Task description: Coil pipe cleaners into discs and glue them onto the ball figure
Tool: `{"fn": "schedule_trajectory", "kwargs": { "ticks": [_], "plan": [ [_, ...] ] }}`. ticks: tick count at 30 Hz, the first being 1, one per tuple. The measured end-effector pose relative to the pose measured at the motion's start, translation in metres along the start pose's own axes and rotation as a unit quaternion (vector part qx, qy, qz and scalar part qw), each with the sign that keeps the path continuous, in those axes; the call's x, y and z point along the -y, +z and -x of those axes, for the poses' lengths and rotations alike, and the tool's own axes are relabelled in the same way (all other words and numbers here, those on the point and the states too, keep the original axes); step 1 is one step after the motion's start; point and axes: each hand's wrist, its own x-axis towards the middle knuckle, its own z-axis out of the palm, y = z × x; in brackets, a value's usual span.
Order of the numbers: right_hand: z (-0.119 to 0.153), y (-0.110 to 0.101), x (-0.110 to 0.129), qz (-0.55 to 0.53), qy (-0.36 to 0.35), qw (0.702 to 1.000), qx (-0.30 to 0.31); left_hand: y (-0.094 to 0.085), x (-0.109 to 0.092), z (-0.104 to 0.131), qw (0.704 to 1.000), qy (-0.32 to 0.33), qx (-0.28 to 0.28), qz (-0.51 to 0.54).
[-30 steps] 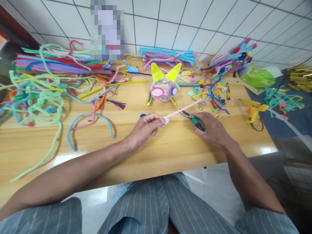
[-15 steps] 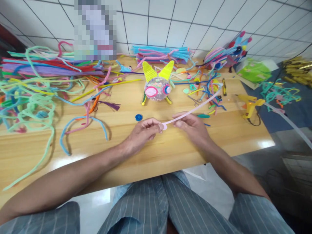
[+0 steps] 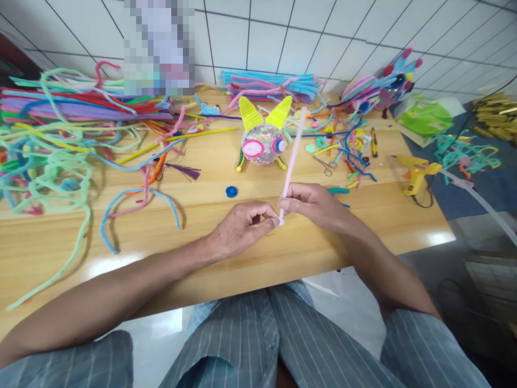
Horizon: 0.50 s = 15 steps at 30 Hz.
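A pale pink pipe cleaner (image 3: 294, 156) stands up from between my hands, its lower end curled into a small coil. My left hand (image 3: 248, 226) pinches that curled end between thumb and fingertips. Just above it, my right hand (image 3: 309, 203) grips the straight stem between thumb and forefinger. Beyond the hands sits a clear ball figure (image 3: 263, 145) with yellow pipe-cleaner ears, pink and blue coiled eyes and small legs. A blue coiled disc (image 3: 231, 192) lies on the table left of the pipe cleaner.
Tangled and bundled pipe cleaners (image 3: 64, 172) cover the left of the wooden table (image 3: 210, 178). Scissors (image 3: 325, 166), a yellow cutter (image 3: 374, 143) and a yellow glue gun (image 3: 418, 172) lie to the right. Another bundle (image 3: 270, 86) rests by the tiled wall.
The pipe cleaner's free end has swung from pointing right to nearly upright. My right hand has closed on the stem near the coil, and my left hand has shifted slightly right and down.
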Motion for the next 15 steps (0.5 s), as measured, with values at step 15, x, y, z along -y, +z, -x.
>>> {"fn": "schedule_trajectory", "kwargs": {
  "ticks": [15],
  "plan": [
    [0.017,0.029,-0.023,-0.034,-0.070,0.968,-0.238,0.000,0.005,-0.006,0.972,-0.117,-0.083,0.185]
  ]
}}
